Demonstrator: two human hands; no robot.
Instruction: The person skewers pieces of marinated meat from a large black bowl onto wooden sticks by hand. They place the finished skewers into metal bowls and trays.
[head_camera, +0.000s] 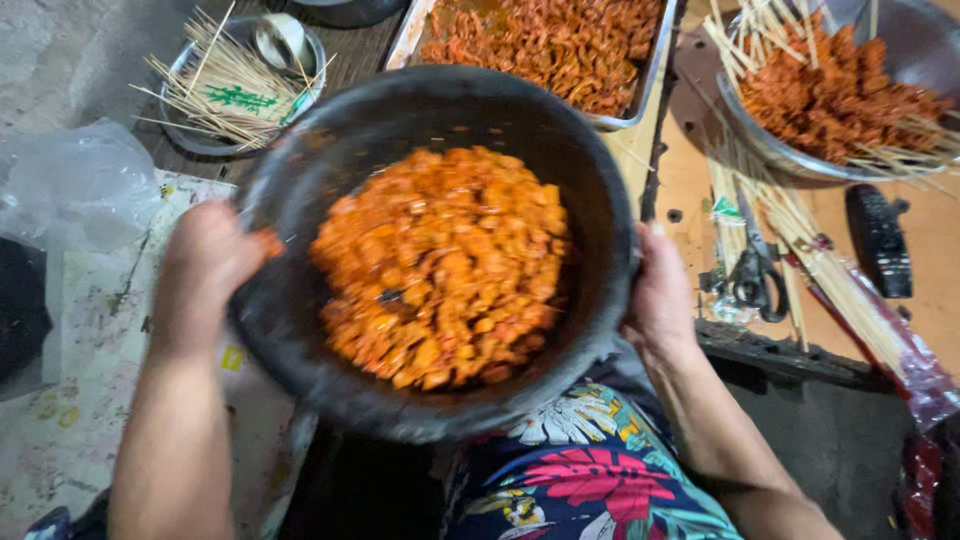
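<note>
**Both hands on the bowl**

Your left hand (205, 265) grips the left rim of the big dark bowl (330, 160) and your right hand (660, 300) clasps the right rim — the bowl sits tilted over your lap, full of orange marinated meat chunks (440, 265). Beyond it lies a metal tray (650, 75) of the same meat. On the bench (690, 175) to the right — scissors (755, 275), loose skewers (840, 290), and a bowl of skewered meat (830, 90).
</note>
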